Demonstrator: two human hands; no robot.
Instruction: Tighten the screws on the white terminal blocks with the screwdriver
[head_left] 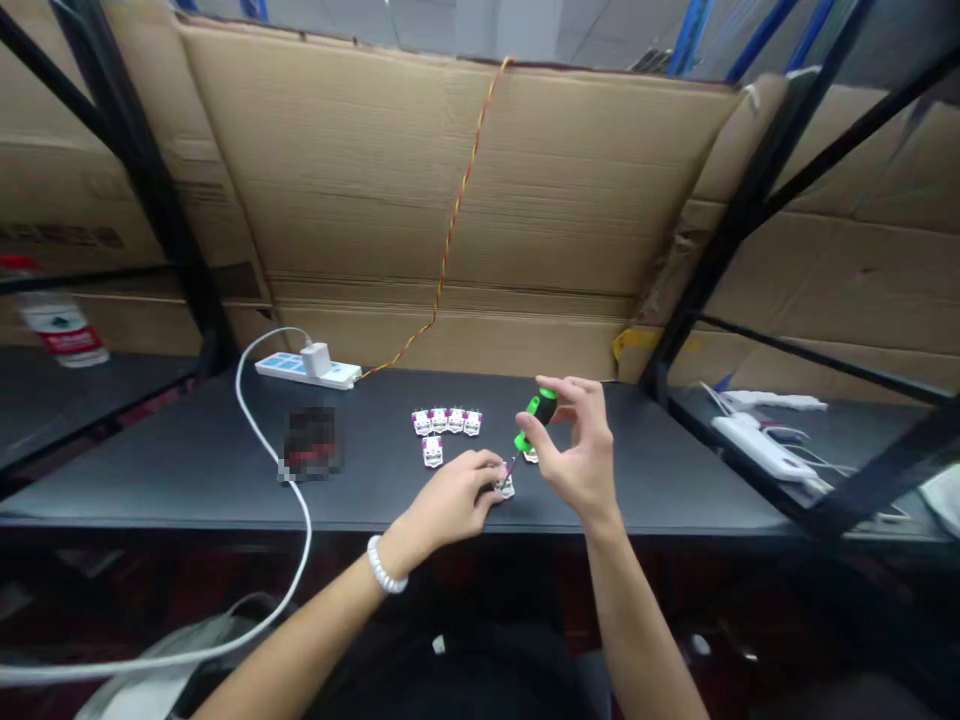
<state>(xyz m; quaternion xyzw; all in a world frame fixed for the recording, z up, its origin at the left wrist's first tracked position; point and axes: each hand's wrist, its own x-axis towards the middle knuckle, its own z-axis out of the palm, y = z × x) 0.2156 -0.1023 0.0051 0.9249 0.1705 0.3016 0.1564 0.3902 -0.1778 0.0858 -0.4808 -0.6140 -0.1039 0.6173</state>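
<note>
My left hand (469, 490) grips a small white-and-purple terminal-like part (507, 488) on the black tabletop, its fingers covering the left side. In my right hand (576, 450) is a screwdriver (541, 407) with a green and black handle, pinched between thumb and fingers. Its thin shaft slants down to the left, and the tip meets or nearly meets the held part. Just behind the shaft another small white part (532, 455) is partly hidden by my right hand. A row of several similar parts (448, 421) lies farther back, with a single one (433, 452) in front of it.
A white power strip (300, 370) with a plugged-in adapter stands at the back left. Its white cable (259, 425) curves over the table's front edge. A blurred dark object (311, 442) lies nearby. Cardboard (450, 200) walls the back; black metal posts (720, 230) flank the table.
</note>
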